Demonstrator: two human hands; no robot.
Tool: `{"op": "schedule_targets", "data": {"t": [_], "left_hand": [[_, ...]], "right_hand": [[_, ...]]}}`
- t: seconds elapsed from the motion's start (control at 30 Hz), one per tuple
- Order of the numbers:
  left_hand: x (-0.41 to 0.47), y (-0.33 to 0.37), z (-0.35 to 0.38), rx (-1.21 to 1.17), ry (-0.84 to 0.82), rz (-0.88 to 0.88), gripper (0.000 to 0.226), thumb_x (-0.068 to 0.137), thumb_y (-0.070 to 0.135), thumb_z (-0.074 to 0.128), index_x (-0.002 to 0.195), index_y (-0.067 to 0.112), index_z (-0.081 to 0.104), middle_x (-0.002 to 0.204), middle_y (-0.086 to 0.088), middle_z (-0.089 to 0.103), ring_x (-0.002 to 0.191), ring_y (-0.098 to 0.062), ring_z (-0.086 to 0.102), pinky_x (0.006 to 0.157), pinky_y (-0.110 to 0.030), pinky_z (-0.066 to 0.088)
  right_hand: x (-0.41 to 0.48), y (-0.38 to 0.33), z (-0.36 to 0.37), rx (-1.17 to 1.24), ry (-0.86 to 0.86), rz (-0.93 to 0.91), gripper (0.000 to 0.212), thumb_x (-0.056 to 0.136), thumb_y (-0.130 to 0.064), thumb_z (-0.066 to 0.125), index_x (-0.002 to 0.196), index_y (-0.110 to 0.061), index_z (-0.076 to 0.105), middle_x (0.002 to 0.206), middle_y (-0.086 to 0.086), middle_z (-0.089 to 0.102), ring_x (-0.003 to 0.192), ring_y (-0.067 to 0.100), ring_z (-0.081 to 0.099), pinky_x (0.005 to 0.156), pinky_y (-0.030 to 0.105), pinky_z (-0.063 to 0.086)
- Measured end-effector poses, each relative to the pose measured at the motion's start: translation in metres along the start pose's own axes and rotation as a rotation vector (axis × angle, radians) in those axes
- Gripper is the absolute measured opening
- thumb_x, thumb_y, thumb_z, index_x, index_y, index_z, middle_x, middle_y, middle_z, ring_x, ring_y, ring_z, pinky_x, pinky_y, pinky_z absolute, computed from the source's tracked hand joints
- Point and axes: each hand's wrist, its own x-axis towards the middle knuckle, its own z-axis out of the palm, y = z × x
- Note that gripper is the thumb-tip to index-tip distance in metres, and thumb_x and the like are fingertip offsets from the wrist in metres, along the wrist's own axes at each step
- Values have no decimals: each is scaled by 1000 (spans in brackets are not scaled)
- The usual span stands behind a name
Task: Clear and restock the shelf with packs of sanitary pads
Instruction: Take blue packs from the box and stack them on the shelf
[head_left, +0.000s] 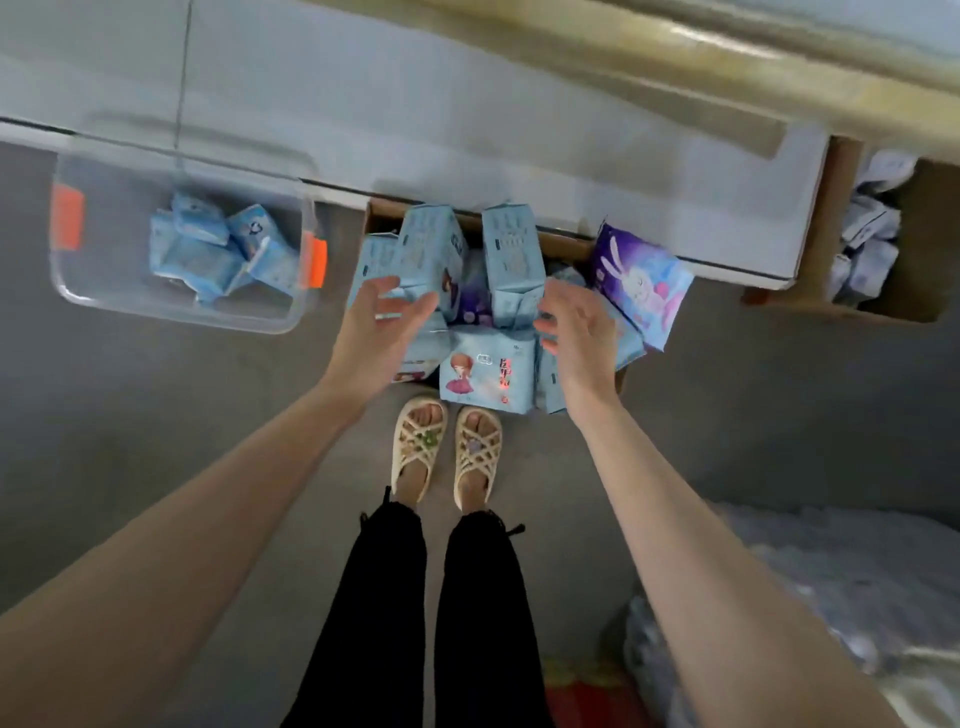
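Left grip (387, 312) and right grip (576, 332) hover over packs (488, 371).

Dull grey floor (130, 415) meets a white shelf (467, 130) at the top, a glossy yellowish band (727, 47) beyond it, under soft light.

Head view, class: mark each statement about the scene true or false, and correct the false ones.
1. The left hand and right hand are both open and grip nothing. True.
2. The clear plastic bin holds nothing. False: light blue packs lie in it.
3. A purple pack with a rabbit lies to the right of the right hand. True.
4. The person stands barefoot. False: the feet are in beige sandals.
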Motion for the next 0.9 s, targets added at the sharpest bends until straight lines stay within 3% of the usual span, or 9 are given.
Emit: {"op": "schedule_targets", "data": {"t": [0.1,0.2,0.3,0.43,0.5,0.6,0.73,0.9], "left_hand": [[19,-32,20,-53,7,-62,52,89,37,67,132,16,48,116,-3,59,94,-14,59,64,-16,43],[36,-66,35,-54,7,-106,53,89,37,67,133,14,48,118,-4,58,82,-5,55,56,-9,42],[50,-105,49,-61,39,-169,55,89,39,67,134,15,48,124,-4,57,90,-5,57,71,-16,44],[65,-143,66,-51,59,-235,63,89,40,66,140,17,38,135,-2,41,97,-2,52,87,-25,42],[70,-162,72,-21,83,-247,71,87,41,68,144,19,32,137,-1,31,114,-11,47,101,-30,42],[81,-185,77,21,108,-237,81,85,42,71,148,23,24,131,3,24,130,-16,37,111,-36,35],[102,-204,81,32,123,-217,86,83,41,72,151,22,22,126,6,26,126,-16,41,110,-38,38],[108,-223,78,121,185,-196,73,80,37,76,140,23,38,133,-5,31,130,-20,32,112,-36,34]], "right_hand": [[26,33,3,-58,-37,39,46,92,-42,64,127,-12,58,113,0,67,105,16,65,89,29,50],[47,68,5,-78,-32,85,50,89,-45,65,127,-13,58,118,3,66,110,16,62,99,35,50],[63,105,8,-125,-44,138,47,89,-46,64,124,-15,58,117,0,64,112,16,61,102,42,48],[85,143,13,-157,-50,167,51,81,-53,66,116,-18,52,106,-8,59,104,11,57,93,33,48],[93,162,16,-148,-48,188,41,87,-44,67,119,-24,50,116,-6,56,112,12,54,98,33,46],[101,179,26,-165,-20,125,32,79,-47,69,104,-37,53,117,-7,58,116,13,56,106,41,45],[114,197,38,-223,9,84,78,77,-58,68,138,-15,46,141,4,43,129,18,45,109,41,41],[110,221,32,-337,25,94,70,90,-44,65,147,-15,37,147,4,26,133,19,38,96,26,35]]}}
